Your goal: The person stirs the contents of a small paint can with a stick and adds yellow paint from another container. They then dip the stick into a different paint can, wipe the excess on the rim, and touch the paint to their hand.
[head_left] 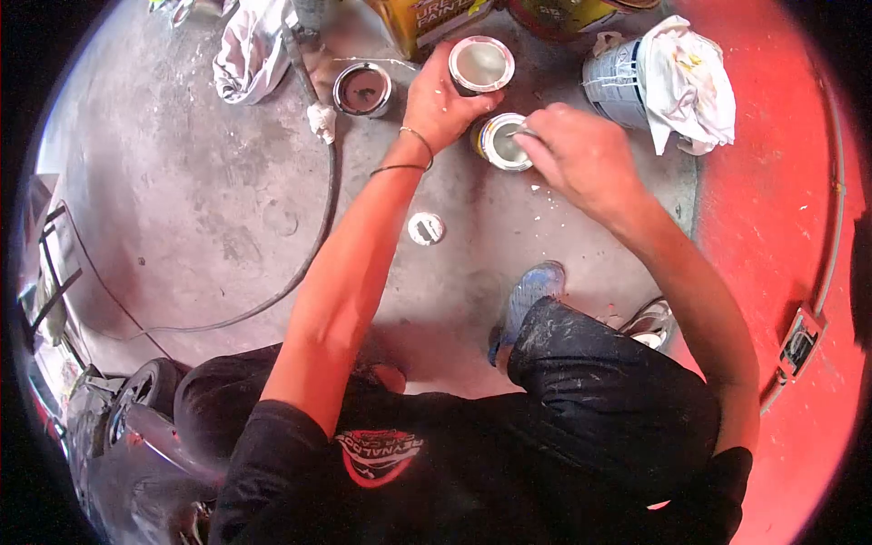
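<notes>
My left hand (438, 107) is wrapped round a small open can (482, 66) with pale, whitish contents, tilted a little toward me. Just below it, a second small open can (490, 150) with a pale grey-green liquid stands on the floor. Over that can's rim, my right hand (581, 154) is closed in a pinch on a thin tool whose end is mostly hidden by the fingers. To the left of my left hand stands an open can of dark brownish contents (363, 89).
A round lid (426, 229) lies on the concrete floor. A bucket (613, 77) draped with white cloth (686, 77) stands right. Large paint containers (436, 23) line the back. A black hose (318, 227) curves at left, near a crumpled white cloth (250, 54).
</notes>
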{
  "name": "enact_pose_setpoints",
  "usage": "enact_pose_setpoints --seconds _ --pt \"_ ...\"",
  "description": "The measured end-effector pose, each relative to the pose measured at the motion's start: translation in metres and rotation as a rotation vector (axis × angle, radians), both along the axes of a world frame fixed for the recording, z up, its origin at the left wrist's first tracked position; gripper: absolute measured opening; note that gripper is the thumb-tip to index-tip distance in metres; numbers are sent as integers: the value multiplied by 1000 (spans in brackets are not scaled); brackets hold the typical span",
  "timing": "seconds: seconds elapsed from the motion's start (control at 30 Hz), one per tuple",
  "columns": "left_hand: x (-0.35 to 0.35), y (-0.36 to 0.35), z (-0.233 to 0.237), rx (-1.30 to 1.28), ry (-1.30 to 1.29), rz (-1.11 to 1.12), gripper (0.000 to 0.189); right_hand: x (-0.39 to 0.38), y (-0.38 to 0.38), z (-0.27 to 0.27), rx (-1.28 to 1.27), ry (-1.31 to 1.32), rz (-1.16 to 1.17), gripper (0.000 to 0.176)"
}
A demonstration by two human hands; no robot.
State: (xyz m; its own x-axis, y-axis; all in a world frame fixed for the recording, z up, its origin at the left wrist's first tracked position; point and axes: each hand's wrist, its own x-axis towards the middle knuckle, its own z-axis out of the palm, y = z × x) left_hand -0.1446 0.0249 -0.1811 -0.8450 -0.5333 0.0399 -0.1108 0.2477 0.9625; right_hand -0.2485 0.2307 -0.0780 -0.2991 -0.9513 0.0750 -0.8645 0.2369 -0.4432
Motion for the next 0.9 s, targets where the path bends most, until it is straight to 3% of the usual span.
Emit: enact_pose_setpoints --seconds 0.13,0.27,0.3,0.43,0.67,0.83,0.9 --pt "23 -6 27 19 125 27 79 0 4 42 66 -243 -224 18" --pt "30 -17 61 -84 240 75 81 -1 26 53 121 -414 -555 24" --pt "31 -20 67 -117 260 80 81 3 30 54 44 -568 -645 29" --pt "43 -29 86 -228 228 81 79 0 63 50 10 -723 -808 33" --pt "65 -25 77 -314 131 116 80 12 104 35 -220 -1144 -969 27" --pt "78 -13 71 -368 11 83 94 17 111 45 -298 -1222 -931 24" --pt "77 -9 72 -378 35 66 90 20 110 53 -314 -1215 -927 25"
